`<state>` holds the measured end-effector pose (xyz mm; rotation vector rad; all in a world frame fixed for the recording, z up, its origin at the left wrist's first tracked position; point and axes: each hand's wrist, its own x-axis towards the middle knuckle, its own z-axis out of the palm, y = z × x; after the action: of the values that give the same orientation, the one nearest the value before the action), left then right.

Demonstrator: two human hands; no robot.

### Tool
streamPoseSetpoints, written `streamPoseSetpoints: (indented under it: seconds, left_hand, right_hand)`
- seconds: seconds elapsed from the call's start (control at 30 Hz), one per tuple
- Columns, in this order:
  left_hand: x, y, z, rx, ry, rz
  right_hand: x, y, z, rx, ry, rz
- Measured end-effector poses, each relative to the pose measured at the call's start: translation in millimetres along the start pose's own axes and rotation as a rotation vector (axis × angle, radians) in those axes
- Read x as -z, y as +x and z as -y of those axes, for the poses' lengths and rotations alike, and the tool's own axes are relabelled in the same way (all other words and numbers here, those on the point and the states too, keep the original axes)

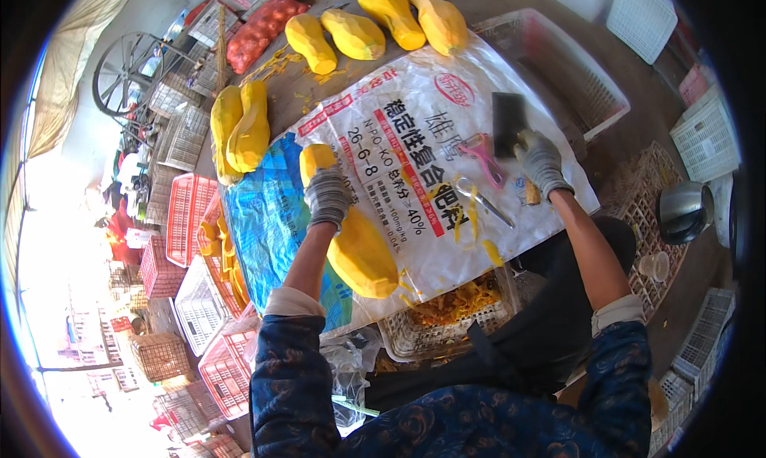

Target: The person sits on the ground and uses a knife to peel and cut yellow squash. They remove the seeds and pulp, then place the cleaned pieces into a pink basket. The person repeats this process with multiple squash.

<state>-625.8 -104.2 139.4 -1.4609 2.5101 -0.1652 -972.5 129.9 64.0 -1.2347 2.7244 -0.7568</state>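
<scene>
My left hand (327,197), in a grey knit glove, grips the neck of a large peeled yellow squash (364,257) lying on a printed woven plastic sack (419,260). My right hand (541,162), gloved alike, is closed around a cleaver (507,123); its dark wide blade points away from me and the wooden handle end shows below my palm. The blade is a little blurred and stands apart from the squash. Between my hands lie a pink-handled peeler (486,159) and a metal peeler (488,203) with strips of yellow peel around it.
Several peeled squashes (353,34) line the far edge, and two more (248,129) rest at the left. A crate of peelings (446,338) sits below the sack's near edge. Around me are an empty plastic crate (598,81), red crates (185,218) and a red mesh sack (263,30).
</scene>
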Motion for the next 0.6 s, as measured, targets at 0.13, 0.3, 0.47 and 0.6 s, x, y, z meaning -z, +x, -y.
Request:
streamPoseSetpoints:
  seconds: [0.13,0.3,0.47,0.6]
  left_hand:
    - [-13.6,7.4,6.9,-0.108,-0.002,0.038]
    - [6.3,-42.5,-6.1,-0.198,-0.741,0.370]
    - [28.8,-153.7,-56.1,-0.542,-0.821,0.435]
    - [21.2,-157.1,-38.0,-0.131,-0.493,-0.340]
  right_hand:
    - [1.6,0.5,-9.0,-0.110,-0.106,0.033]
    - [1.2,3.3,-8.6,-0.090,-0.029,0.081]
    - [-12.1,11.8,-8.0,-0.171,-0.015,0.186]
    - [-20.3,14.9,-10.5,-0.214,0.000,0.179]
